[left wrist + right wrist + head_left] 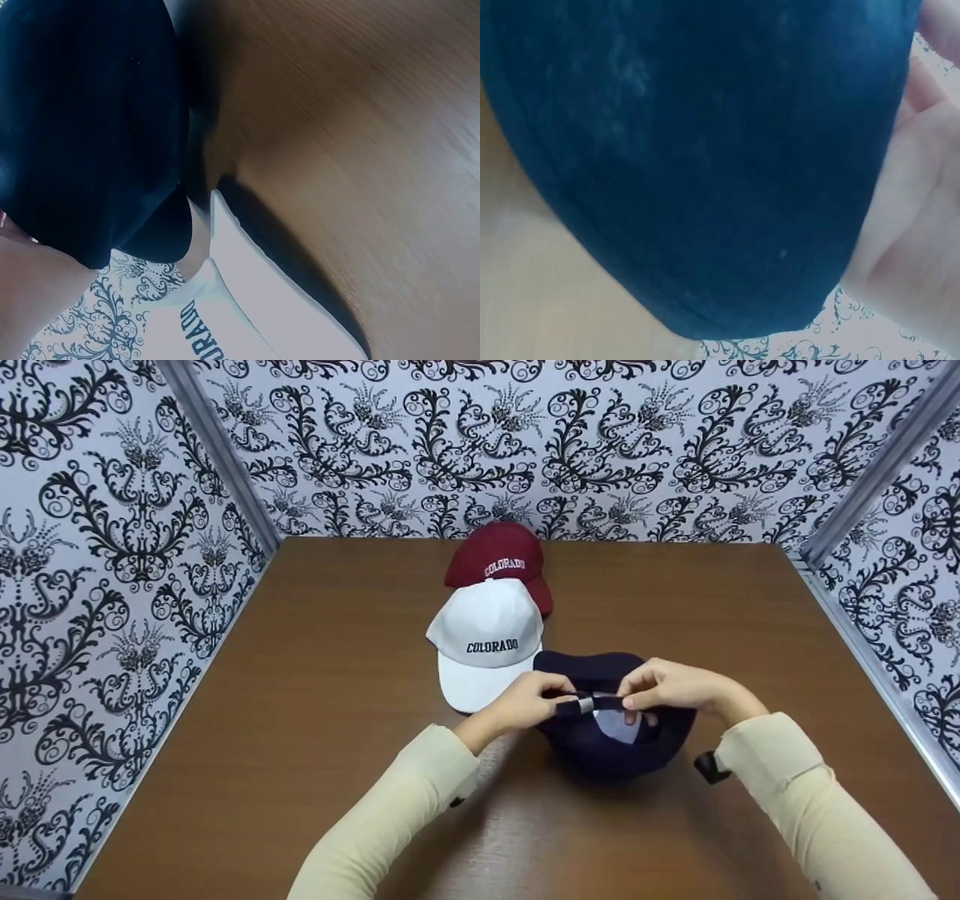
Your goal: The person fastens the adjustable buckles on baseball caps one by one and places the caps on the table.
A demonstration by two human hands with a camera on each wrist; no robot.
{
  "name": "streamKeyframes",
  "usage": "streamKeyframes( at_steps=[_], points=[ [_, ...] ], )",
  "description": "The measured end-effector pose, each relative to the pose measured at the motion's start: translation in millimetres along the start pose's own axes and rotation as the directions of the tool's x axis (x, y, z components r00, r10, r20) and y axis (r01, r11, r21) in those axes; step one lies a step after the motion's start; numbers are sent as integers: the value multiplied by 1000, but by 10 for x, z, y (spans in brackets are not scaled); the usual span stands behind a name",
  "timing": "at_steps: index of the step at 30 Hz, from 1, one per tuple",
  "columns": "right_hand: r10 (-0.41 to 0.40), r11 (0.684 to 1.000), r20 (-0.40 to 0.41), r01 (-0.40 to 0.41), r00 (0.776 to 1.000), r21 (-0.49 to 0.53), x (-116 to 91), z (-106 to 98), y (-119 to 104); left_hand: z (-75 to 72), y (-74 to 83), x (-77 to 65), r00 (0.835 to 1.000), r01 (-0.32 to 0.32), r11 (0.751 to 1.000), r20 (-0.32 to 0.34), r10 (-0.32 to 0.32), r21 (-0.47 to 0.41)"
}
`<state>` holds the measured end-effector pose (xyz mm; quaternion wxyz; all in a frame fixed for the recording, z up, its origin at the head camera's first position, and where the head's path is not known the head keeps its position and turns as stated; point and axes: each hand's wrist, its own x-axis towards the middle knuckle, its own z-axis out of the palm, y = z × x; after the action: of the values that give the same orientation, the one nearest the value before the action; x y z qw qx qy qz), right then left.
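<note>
A navy baseball cap (611, 761) is tilted with its back strap and inside facing me. My left hand (523, 701) pinches the strap's left part, beside a silver buckle (586, 704). On the other side of the buckle, my right hand (671, 686) pinches the strap between thumb and fingers. A whitish label (619, 726) shows inside the cap. The navy crown (82, 127) hides most of the left fingers in the left wrist view. Navy fabric (697, 165) fills much of the right wrist view, with the right palm (911, 202) beside it.
A white cap (491, 619) lettered COLORADO lies just left of the navy one, its brim toward me. Behind it, partly covered, is a dark red COLORADO cap (499, 547). Patterned walls (480, 442) bound the brown table (300, 720) at the back and sides.
</note>
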<state>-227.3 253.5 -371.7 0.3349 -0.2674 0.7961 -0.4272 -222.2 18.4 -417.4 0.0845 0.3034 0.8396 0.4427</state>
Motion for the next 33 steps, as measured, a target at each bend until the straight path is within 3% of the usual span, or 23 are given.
streamKeyframes(
  at_steps=[6, 15, 20, 25, 28, 33],
  points=[
    [0, 1000, -26, 0, 1000, -24, 51, 36, -3, 18, 51, 14, 1000, -22, 1000, 11, 22, -4],
    [-12, 1000, -22, 13, 1000, 28, 129, 87, -36, 14, 40, 19, 994, -105, 994, 21, 105, 1],
    [-42, 999, -5, 42, 999, 35, 154, 96, -49, 5, 45, 21, 994, -103, 995, 33, 103, -8],
    [-57, 996, -48, 53, 997, -68, 121, 54, -70, -40, 29, 19, 994, -65, 994, 77, 72, -87],
    [-45, 991, -52, 38, 998, -127, 75, 19, -69, -80, 22, 23, 992, 0, 985, 121, 22, -175],
    [-13, 992, -30, 9, 999, -123, 1, -23, -57, -133, 34, 28, 971, 96, 969, 235, -42, -226]
  ],
)
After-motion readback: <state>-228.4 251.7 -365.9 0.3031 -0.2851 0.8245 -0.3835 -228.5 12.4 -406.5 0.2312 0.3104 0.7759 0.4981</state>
